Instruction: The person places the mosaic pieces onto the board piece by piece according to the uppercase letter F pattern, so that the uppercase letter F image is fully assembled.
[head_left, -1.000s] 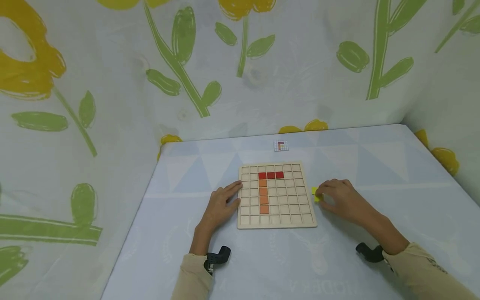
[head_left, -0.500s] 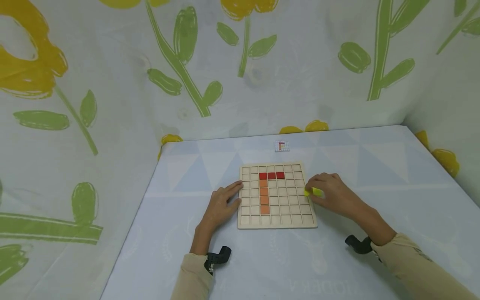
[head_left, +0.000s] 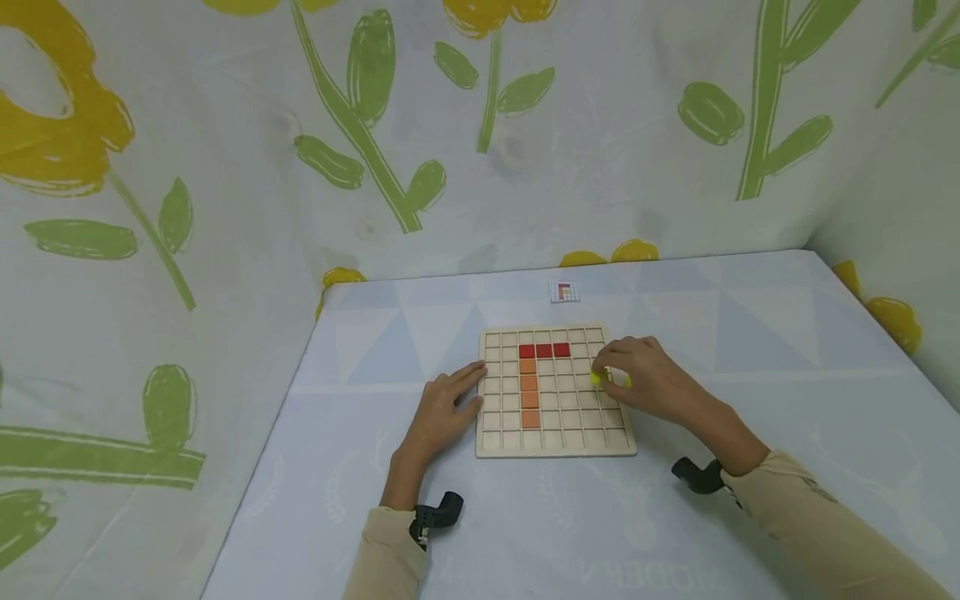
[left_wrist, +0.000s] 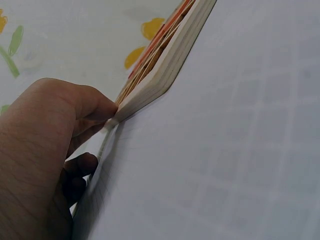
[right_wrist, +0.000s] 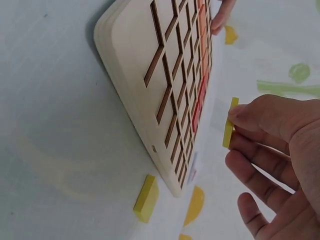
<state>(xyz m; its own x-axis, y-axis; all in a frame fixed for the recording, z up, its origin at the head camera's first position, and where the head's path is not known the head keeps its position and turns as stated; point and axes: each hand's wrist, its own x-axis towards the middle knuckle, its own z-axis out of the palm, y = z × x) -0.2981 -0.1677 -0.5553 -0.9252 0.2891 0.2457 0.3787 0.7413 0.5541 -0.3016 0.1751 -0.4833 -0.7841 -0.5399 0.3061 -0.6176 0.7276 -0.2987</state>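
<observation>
Between thumb and fingertips, my right hand [head_left: 647,375] pinches a thin yellow square tile [right_wrist: 229,129], lifted over the right side of the wooden grid board [head_left: 566,442]. A second yellow tile [right_wrist: 146,199] lies on the table just beyond the board's right edge, partly covered by the hand in the head view. My left hand [head_left: 442,410] rests at the board's left edge, its fingertips touching the rim. On the board, three red tiles [head_left: 544,351] form a row, and several orange tiles [head_left: 529,400] run down in a column from its left end.
A small printed card [head_left: 564,291] with a coloured grid pattern lies behind the board. The table [head_left: 360,467] has a pale patterned cover and meets a flower-printed wall [head_left: 600,183] at the back. Black camera mounts [head_left: 442,510] sit on both wrists.
My right hand has moved left from the table beside the board to over its right columns, carrying a yellow tile. The left hand has stayed in place.
</observation>
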